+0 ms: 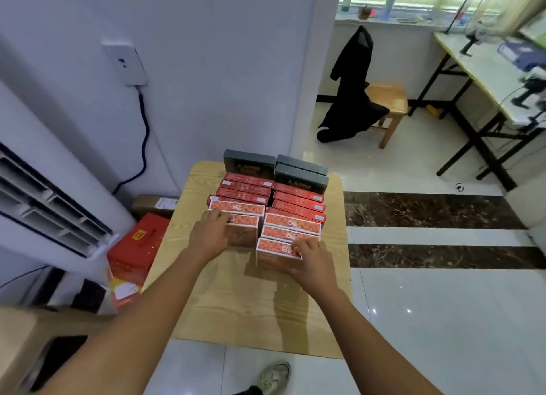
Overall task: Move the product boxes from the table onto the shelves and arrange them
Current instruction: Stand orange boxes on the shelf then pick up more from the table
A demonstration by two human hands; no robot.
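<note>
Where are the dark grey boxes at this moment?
In the head view, the dark grey boxes stand at the far end of the wooden table, behind the two rows of red boxes, nearest the white wall.

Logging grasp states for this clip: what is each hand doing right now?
Left hand: closed on the nearest left-column box.
Right hand: closed on the nearest right-column box.

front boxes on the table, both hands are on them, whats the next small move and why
Probably close each grip and lift. The left hand rests on the front box of the left row, the right hand on the front box of the right row. Both are nearest, standing on the table, with nothing in front.
</note>
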